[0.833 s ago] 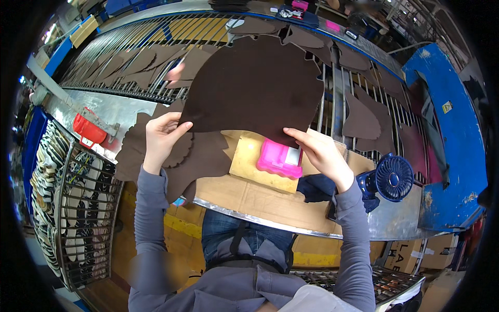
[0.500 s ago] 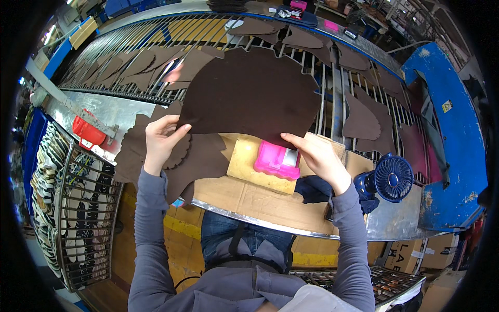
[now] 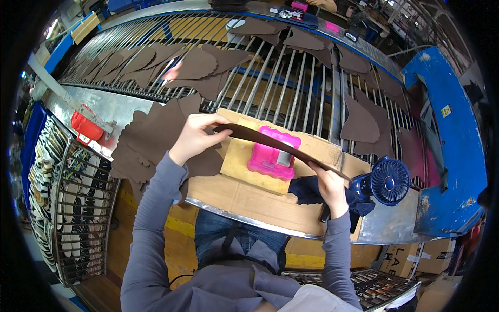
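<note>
1. I see a large dark brown leather piece (image 3: 270, 143) held edge-on between both hands, spanning from upper left to lower right above the bench; it looks like a thin dark band from here.
2. Left hand (image 3: 195, 138) is closed on the upper left end of the leather piece, fingers curled over the edge, thumb underneath.
3. Right hand (image 3: 328, 184) is closed on the lower right end, pinching the edge.
4. The piece passes right over a pink plastic tray (image 3: 270, 158) that sits on a tan board (image 3: 244, 166); a small grey item lies in the tray, I can't tell what.
5. Stack of brown cut pieces (image 3: 143, 143) lies on the metal bench just left of the left hand.
6. Roller conveyor (image 3: 291, 88) beyond the board carries more brown cut pieces (image 3: 197, 65), spread flat and apart.
7. Blue desk fan (image 3: 389, 182) stands just right of the right hand; dark blue cloth (image 3: 306, 190) lies under that hand.
8. Wire rack (image 3: 67, 197) at far left holds rows of striped soles or similar; too small to tell.
9. Red object (image 3: 86, 126) sits on the bench edge at left.
</note>
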